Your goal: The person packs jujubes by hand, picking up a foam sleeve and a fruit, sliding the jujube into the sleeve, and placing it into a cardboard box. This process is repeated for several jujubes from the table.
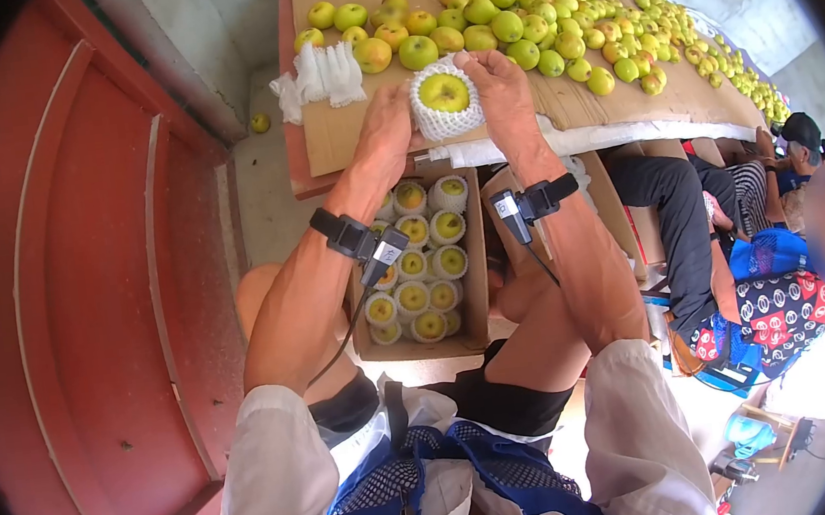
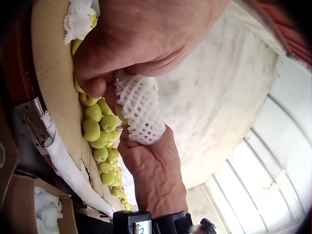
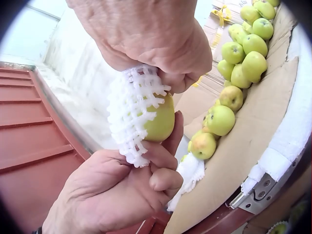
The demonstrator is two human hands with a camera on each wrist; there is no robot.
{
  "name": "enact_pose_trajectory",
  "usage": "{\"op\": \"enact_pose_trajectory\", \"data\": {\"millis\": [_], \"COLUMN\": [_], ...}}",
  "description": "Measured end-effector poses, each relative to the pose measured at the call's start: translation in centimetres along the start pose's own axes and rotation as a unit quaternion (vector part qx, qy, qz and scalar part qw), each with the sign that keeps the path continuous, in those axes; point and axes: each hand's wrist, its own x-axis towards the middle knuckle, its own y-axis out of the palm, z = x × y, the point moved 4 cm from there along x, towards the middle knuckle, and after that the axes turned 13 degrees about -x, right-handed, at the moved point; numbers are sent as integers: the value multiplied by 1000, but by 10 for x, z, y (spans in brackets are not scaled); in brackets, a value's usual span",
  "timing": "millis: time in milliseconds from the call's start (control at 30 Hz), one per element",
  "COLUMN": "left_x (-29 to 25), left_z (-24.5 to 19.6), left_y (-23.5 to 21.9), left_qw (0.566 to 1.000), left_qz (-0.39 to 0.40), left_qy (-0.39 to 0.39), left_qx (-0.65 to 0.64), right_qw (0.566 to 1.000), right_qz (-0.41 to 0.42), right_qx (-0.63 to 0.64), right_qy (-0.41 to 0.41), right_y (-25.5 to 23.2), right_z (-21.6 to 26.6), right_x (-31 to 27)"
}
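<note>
A yellow-green apple (image 1: 446, 93) sits in a white foam net sleeve (image 1: 441, 129), held up over the near edge of the table. My left hand (image 1: 387, 127) grips its left side, and my right hand (image 1: 506, 97) pinches the netting at the right. In the right wrist view the left hand's fingers (image 3: 158, 158) curl under the apple (image 3: 161, 119), whose bare side shows past the net's rim. The right hand (image 3: 156, 39) covers the upper end of the sleeve there. From the left wrist, the net (image 2: 141, 109) spans between both hands.
Loose apples (image 1: 549, 27) spread over the cardboard-covered table (image 1: 340, 139). Empty foam nets (image 1: 328, 73) lie at its left. Below, a cardboard box (image 1: 475, 251) holds rows of netted apples. A red door (image 1: 84, 292) stands at left; other people sit at right.
</note>
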Motion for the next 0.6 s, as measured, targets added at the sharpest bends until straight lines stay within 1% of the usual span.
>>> {"op": "enact_pose_trajectory", "data": {"millis": [100,200,267,367,467,500,567,600], "left_x": [3,2,5,11,6,1,-10,-13], "left_z": [-3,-6,-6,-4,-7,-11,-19,-22], "left_y": [-3,0,-1,-3,3,7,17,20], "left_qw": [998,998,998,997,995,994,992,991], "left_qz": [37,23,28,44,49,48,48,48], "left_qy": [42,43,45,48,53,55,77,89], "left_qx": [-20,-49,-43,-48,-74,-85,-86,-87], "right_qw": [1000,999,998,994,996,997,994,994], "right_qz": [-6,-20,-22,-48,-49,-49,-48,-54], "right_qx": [7,-11,-26,-44,-6,27,92,91], "right_qy": [-20,-43,-51,-89,-69,-54,-22,-29], "right_y": [0,-1,-2,-2,1,3,8,9], "right_z": [8,12,13,12,18,15,10,13], "right_x": [-2,-1,0,2,-2,-2,-2,-3]}}
